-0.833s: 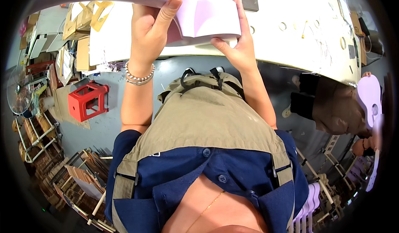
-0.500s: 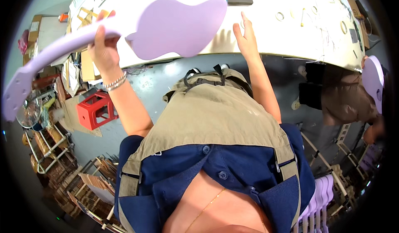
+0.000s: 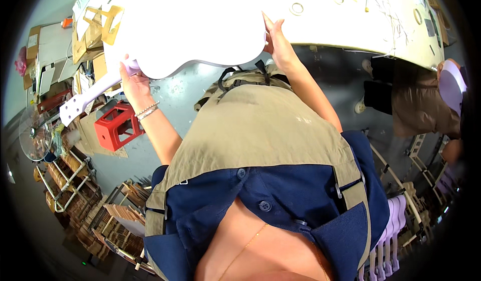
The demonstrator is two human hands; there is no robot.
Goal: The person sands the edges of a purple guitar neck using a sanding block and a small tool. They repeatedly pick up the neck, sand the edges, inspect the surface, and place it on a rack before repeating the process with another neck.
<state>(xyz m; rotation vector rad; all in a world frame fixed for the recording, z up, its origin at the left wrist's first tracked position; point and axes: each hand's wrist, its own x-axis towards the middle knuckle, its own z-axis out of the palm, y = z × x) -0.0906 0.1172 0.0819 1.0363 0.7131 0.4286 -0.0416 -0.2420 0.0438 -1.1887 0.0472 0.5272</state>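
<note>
Left hand [image 3: 131, 80] is gripping the pale guitar body [image 3: 195, 35] at its neck; right hand [image 3: 278, 43], fingers extended, is steadying its right edge.

Brown cardboard boxes [image 3: 89, 35] sat stacked at upper left beside the white table [image 3: 350, 25]. One flat cardboard box [image 3: 33, 45] with a pale label lay further left. No screens or signs visible.

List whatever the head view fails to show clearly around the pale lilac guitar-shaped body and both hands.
- Pale lilac guitar-shaped body: top surface glare-washed.
- Left hand: fingers tucked behind the body's neck.
- Right hand: palm hidden against the body's edge.
- Small rings on white worktable: too small.
</note>
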